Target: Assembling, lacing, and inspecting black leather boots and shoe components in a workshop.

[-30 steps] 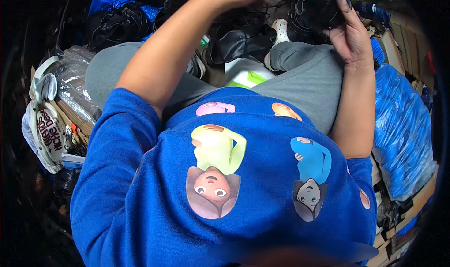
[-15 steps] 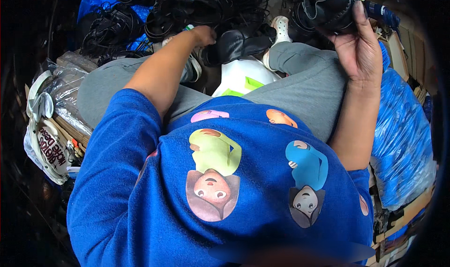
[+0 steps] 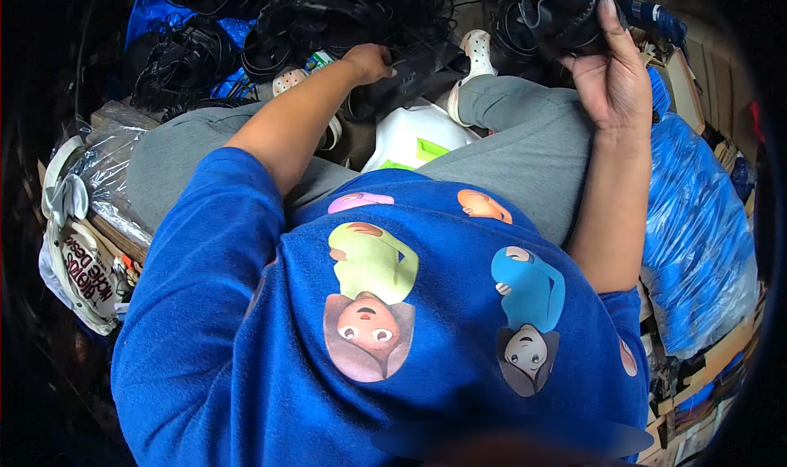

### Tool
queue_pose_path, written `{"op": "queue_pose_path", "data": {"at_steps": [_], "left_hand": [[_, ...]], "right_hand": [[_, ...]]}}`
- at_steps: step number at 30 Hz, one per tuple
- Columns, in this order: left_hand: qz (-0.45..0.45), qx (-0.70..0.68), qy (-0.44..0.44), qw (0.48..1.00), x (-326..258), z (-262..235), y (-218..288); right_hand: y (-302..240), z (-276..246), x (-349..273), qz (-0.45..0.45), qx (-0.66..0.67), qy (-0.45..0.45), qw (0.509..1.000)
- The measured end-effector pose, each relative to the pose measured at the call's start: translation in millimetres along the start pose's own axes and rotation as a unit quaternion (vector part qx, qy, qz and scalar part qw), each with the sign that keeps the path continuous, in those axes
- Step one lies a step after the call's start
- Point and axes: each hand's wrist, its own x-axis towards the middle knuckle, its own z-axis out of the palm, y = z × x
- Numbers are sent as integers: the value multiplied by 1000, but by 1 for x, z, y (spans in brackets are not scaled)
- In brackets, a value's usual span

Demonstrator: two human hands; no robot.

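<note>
At the upper right, my right hand grips a black leather shoe upper with stitching along its side. The thumb lies against its edge; the other fingers are mostly hidden behind it. My left hand reaches between my legs, its fingers curled at the edge of a black leather piece. That piece is smeared by motion, so its exact shape cannot be made out.
Black shoe parts with loose cords pile up ahead on blue plastic. A white bag with green patches lies between my legs. Blue plastic-wrapped bundles stand at the right, a clear-wrapped package and a white cap at the left.
My left hand has moved slightly right, and the black piece by it has shifted and blurred. My right hand still holds the shoe upper, a little further left in view.
</note>
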Motion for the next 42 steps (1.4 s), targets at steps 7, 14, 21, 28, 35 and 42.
{"op": "queue_pose_path", "data": {"at_steps": [7, 14, 21, 28, 35, 42], "left_hand": [[157, -189, -7, 969, -34, -55, 7], [240, -306, -20, 921, -173, -121, 39], [309, -338, 49, 888, -260, -129, 41], [328, -387, 108, 855, -288, -119, 47], [309, -216, 284, 882, -290, -109, 64], [311, -232, 283, 877, -291, -101, 69]], "right_hand": [[-5, 11, -4, -60, -18, 93, 994], [-7, 18, -7, -104, -16, 131, 986], [-1, 8, -7, -61, -69, 93, 991], [32, 43, -29, 91, -14, -46, 995], [53, 62, -44, 119, -104, -76, 985], [54, 73, -49, 144, -138, -95, 975]]}}
